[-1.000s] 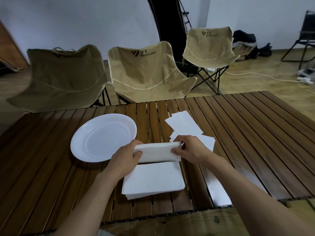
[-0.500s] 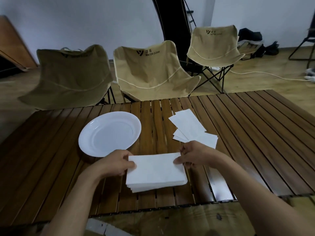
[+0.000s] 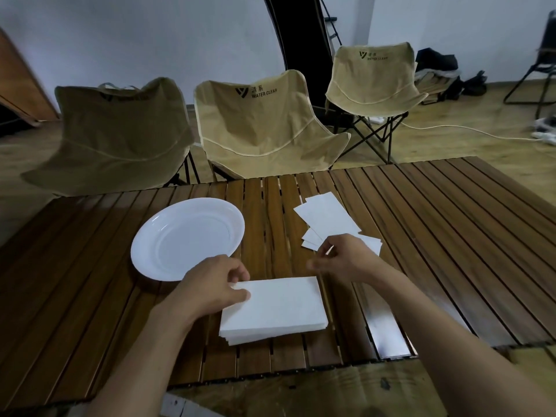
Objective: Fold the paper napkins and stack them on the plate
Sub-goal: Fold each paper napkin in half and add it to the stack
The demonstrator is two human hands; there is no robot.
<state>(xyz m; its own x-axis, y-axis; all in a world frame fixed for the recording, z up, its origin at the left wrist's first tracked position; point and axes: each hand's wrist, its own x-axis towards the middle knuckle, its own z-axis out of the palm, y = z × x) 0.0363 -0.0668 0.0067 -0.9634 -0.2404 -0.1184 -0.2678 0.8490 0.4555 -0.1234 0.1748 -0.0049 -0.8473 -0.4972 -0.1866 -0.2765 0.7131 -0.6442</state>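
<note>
A stack of white paper napkins (image 3: 273, 310) lies flat on the wooden slat table (image 3: 451, 236), close to the near edge. My left hand (image 3: 210, 285) sits at the stack's far left corner, with thumb and forefinger pinching the corner of the top napkin. My right hand (image 3: 341, 260) hovers just beyond the stack's far right corner, fingers loosely apart and holding nothing. A white plate (image 3: 186, 236) stands bare to the left, beyond my left hand. A few folded napkins (image 3: 328, 219) lie overlapping on the table behind my right hand.
Three tan folding camp chairs (image 3: 264, 127) stand along the table's far side. A dark pole (image 3: 301, 40) rises behind them. A white cable (image 3: 469, 130) runs across the floor at right. A wooden board (image 3: 331, 389) lies under the table's near edge.
The napkin that both hands held raised over the stack now lies flat on it. My right hand has let go and moved off the stack to the far right. My left hand stays at the left corner.
</note>
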